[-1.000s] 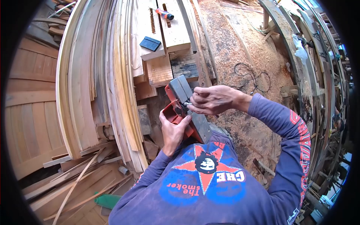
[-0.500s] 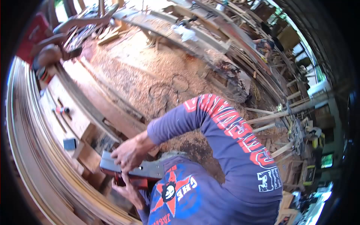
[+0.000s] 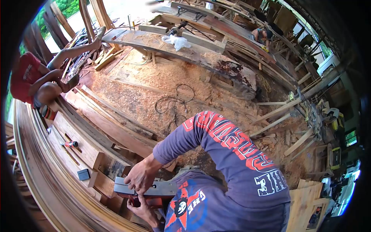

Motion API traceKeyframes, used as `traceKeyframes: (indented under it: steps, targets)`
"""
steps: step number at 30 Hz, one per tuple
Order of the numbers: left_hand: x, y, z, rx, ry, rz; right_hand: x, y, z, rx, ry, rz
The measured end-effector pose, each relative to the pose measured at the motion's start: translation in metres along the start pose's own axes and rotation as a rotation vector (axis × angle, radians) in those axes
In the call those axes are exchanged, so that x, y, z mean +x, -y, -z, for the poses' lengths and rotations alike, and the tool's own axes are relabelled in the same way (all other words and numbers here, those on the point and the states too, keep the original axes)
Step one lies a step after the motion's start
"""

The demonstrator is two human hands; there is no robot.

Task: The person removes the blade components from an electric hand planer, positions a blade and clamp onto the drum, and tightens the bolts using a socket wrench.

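A red power tool (image 3: 155,202) with a flat grey metal base (image 3: 164,188) lies against my front, base side up. My left hand (image 3: 143,210) is wrapped round its red body from below. Over the metal base, my right hand (image 3: 141,176) has its fingers bent and pressed together near the middle of the plate; what they hold, if anything, is hidden. Left of the tool, a small dark block (image 3: 83,174) and an orange-and-black screwdriver (image 3: 70,144) rest on thick wooden beams (image 3: 79,141).
Long curved boards (image 3: 34,154) run along the left. A person in a red shirt (image 3: 24,75) sits at the upper left. Wood shavings (image 3: 131,77) and a black cable (image 3: 172,101) cover the ground. Another person (image 3: 262,35) is at the far upper right, near stacked planks.
The view has swung to the right and up, bringing the seated person into sight. The tool now shows its metal base more. My right hand has moved over the plate.
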State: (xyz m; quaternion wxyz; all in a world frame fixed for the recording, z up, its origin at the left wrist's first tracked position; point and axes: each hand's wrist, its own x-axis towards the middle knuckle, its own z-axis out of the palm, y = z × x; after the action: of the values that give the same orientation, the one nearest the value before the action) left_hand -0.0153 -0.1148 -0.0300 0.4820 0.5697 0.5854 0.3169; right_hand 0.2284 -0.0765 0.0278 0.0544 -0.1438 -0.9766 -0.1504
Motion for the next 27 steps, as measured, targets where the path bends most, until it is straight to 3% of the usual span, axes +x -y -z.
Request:
traceKeyframes:
  steps: [2, 6, 7, 8, 10, 12, 14, 15, 17, 19, 21, 22, 24, 26, 27]
  targets:
    - [0.001, 0.004, 0.000, -0.031, 0.011, 0.009, 0.000, -0.004, 0.005, -0.091, -0.015, 0.054]
    - [-0.004, -0.010, 0.000, 0.153, -0.043, -0.037, 0.012, -0.006, -0.004, 0.054, 0.088, 0.111]
    - [0.001, 0.002, 0.002, 0.042, -0.004, 0.053, 0.009, -0.001, -0.013, 0.183, 0.073, -0.035]
    - [0.000, 0.006, 0.003, 0.115, -0.051, -0.054, 0.009, 0.004, -0.019, 0.432, 0.083, -0.215]
    - [-0.011, -0.014, 0.000, 0.157, -0.104, -0.044, 0.004, 0.008, 0.002, 0.792, 0.150, -0.460]
    - [-0.010, -0.006, -0.001, 0.162, -0.087, 0.009, 0.000, 0.026, -0.012, 1.112, -0.165, -0.711]
    - [-0.014, -0.019, 0.000, 0.146, -0.106, 0.012, 0.001, 0.035, 0.005, 1.531, -0.151, -0.996]
    - [-0.015, -0.024, -0.001, 0.145, -0.089, 0.001, 0.003, 0.040, 0.006, 1.530, -0.136, -0.985]
    - [-0.016, -0.022, 0.001, 0.120, -0.072, 0.018, 0.007, 0.054, 0.004, 1.871, -0.140, -1.348]
    - [-0.015, -0.019, -0.002, 0.104, -0.058, 0.025, 0.009, 0.069, -0.002, 1.868, -0.262, -1.346]
    - [-0.018, -0.017, -0.009, 0.216, -0.223, -0.317, 0.012, 0.080, -0.007, 1.843, -0.438, -1.341]
    - [-0.016, -0.021, -0.009, 0.218, -0.233, -0.327, 0.010, 0.080, -0.008, 1.838, -0.443, -1.326]
    - [-0.014, -0.035, -0.008, 0.240, -0.240, -0.608, 0.005, 0.079, -0.006, 1.919, -0.254, -1.398]
    - [-0.009, -0.057, -0.009, 0.243, -0.070, -0.870, -0.001, 0.075, -0.010, 1.993, -0.217, -1.416]
    - [-0.005, -0.067, -0.012, 0.213, 0.132, -0.896, -0.007, 0.071, -0.009, 1.847, -0.175, -1.217]
